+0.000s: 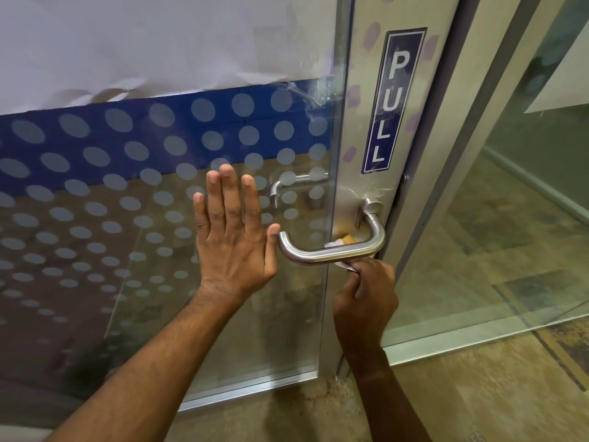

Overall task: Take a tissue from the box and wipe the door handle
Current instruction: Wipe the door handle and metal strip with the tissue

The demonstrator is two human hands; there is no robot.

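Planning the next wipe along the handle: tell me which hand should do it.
Right. The right hand already pinches the tissue under the door handle; the left hand lies flat and open against the glass, holding nothing.

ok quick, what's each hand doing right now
Left hand: open, fingers spread flat on the glass door.
Right hand: closed on the tissue, under the door handle.

Brushed metal door handle (331,254) (satin sheen), glossy glass door (159,218).
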